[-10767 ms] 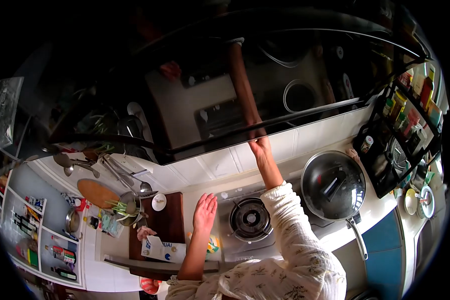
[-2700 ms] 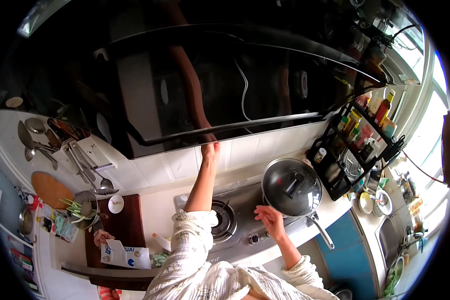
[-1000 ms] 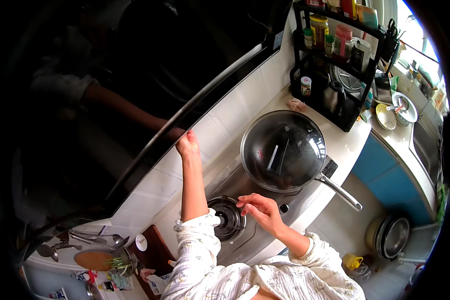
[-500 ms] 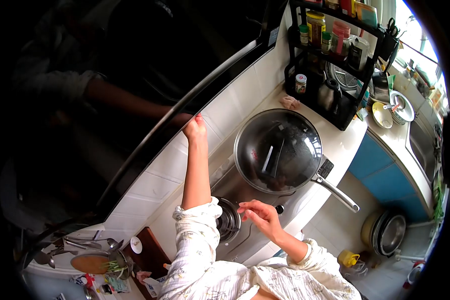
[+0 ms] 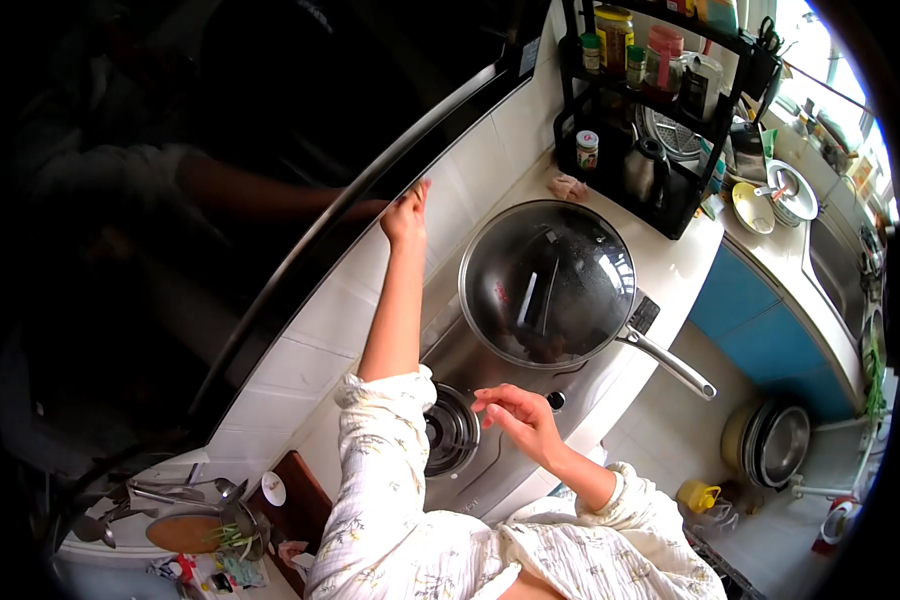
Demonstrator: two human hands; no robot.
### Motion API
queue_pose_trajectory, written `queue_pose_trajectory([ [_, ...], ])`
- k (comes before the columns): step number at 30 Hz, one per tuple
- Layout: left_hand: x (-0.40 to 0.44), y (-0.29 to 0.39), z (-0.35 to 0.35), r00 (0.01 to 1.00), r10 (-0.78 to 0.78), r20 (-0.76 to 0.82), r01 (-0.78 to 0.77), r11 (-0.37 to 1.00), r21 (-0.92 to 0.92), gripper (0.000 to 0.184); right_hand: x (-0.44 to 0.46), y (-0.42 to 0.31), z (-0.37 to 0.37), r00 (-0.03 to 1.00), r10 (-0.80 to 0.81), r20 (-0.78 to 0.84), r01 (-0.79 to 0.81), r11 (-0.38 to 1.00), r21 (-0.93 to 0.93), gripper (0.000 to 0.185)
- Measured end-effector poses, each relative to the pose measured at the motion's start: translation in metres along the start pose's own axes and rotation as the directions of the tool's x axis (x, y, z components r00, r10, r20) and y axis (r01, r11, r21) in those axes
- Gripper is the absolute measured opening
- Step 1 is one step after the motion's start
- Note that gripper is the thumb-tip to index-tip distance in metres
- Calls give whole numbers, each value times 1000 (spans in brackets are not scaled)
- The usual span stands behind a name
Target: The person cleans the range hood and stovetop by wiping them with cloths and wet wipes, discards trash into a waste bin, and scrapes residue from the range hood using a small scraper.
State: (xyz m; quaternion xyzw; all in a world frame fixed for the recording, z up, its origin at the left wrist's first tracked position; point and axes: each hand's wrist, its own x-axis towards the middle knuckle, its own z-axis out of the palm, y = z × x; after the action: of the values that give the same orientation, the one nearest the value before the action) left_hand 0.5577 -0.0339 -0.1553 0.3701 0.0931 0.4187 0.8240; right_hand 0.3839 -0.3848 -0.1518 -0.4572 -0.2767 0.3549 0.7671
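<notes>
My left hand [image 5: 407,213] reaches up to the lower edge of the black glossy range hood [image 5: 300,245]; its fingers are partly hidden at that edge, so its grip cannot be made out. Lower down, my right hand [image 5: 520,415] hovers over the steel stove beside the left burner [image 5: 450,432], fingers loosely bent and apart from the thumb, with nothing visible in it. Beyond the right hand a pan with a glass lid [image 5: 570,290] sits on the stove, its handle pointing to the lower right.
A black rack [image 5: 670,200] with jars and a kettle stands behind the pan. Bowls [image 5: 753,208] lie near the sink [image 5: 835,270] at right. Stacked pots [image 5: 778,445] are at the lower right. A dark board [image 5: 300,500] and a round wooden board [image 5: 185,533] are at lower left.
At first my right hand was at the hood and my left was open over the counter; now they have swapped. The view has turned right, and my left hand has shifted along the hood edge.
</notes>
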Motion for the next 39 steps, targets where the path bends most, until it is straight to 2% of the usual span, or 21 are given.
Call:
queue_pose_trajectory([
  [1, -16, -3, -1, 998, -36, 46, 34, 999, 36, 39, -1, -2, 0, 1000, -8, -12, 8, 1000, 11, 22],
  [2, -37, -9, -3, 1000, -16, -16, 17, 999, 34, 25, -3, -4, 0, 1000, -14, -24, 14, 1000, 23, 22],
  [5, -88, -8, -29, 987, -110, -116, 107, 994, -26, 33, -11, -6, -7, 999, -6, -52, 11, 996, 83, 22],
  [8, -140, 16, -34, 989, -136, -64, 135, 991, -22, 39, -11, -9, -12, 998, -13, -57, 18, 996, 90, 22],
  [12, -207, 53, -14, 990, -141, -13, 133, 960, -245, 40, 4, -31, -22, 998, -58, 16, 57, 995, 81, 21],
  [15, -254, 70, -9, 983, -166, 72, 180, 864, -471, 40, 23, -51, -25, 987, -136, 84, 136, 991, -2, 20],
  [17, -283, 76, -8, 981, -187, 60, 191, 837, -512, 38, 39, -60, -24, 969, -201, 143, 216, 972, -94, 20],
  [19, -311, 87, 0, 975, -216, 51, 210, 825, -524, 38, 50, -79, -16, 920, -307, 245, 371, 885, -281, 24],
  [22, -351, 106, 13, 970, -209, -121, 155, 924, -350, 37, 60, -95, 12, 815, -391, 427, 538, 784, -310, 30],
  [25, -382, 129, 30, 947, -172, -271, 134, 979, -155, 33, 52, -102, 42, 629, -414, 658, 744, 565, -357, 36],
  [26, -390, 139, 37, 955, -169, -245, 160, 986, -55, 30, 44, -107, 51, 580, -330, 745, 763, 541, -354, 42],
  [29, -409, 153, 22, 981, -155, -120, 151, 988, -36, 29, 26, -85, 72, 436, -300, 849, 864, 403, -301, 46],
  [30, -414, 158, 23, 987, -151, -55, 148, 988, -52, 30, 24, -76, 76, 488, -272, 829, 830, 439, -344, 45],
  [31, -421, 162, 27, 981, -177, -79, 174, 984, -43, 31, 25, -65, 78, 536, -299, 789, 806, 461, -373, 41],
  [33, -429, 175, 39, 967, -225, -119, 226, 974, -5, 33, 31, -55, 85, 599, -266, 756, 693, 646, -322, 36],
  [35, -431, 184, 37, 977, -199, -76, 200, 980, 8, 40, 43, -56, 90, 649, -274, 710, 615, 739, -277, 24],
  [36, -433, 188, 41, 985, -147, -89, 150, 988, 39, 42, 59, -41, 89, 796, -199, 572, 368, 909, -195, 20],
  [37, -435, 194, 46, 991, -90, -101, 98, 992, 76, 44, 80, -26, 85, 896, -75, 438, 106, 993, -45, 17],
  [39, -432, 202, 40, 993, -57, -106, 66, 994, 85, 46, 133, -30, 67, 965, -127, 228, 106, 989, 102, 18],
])
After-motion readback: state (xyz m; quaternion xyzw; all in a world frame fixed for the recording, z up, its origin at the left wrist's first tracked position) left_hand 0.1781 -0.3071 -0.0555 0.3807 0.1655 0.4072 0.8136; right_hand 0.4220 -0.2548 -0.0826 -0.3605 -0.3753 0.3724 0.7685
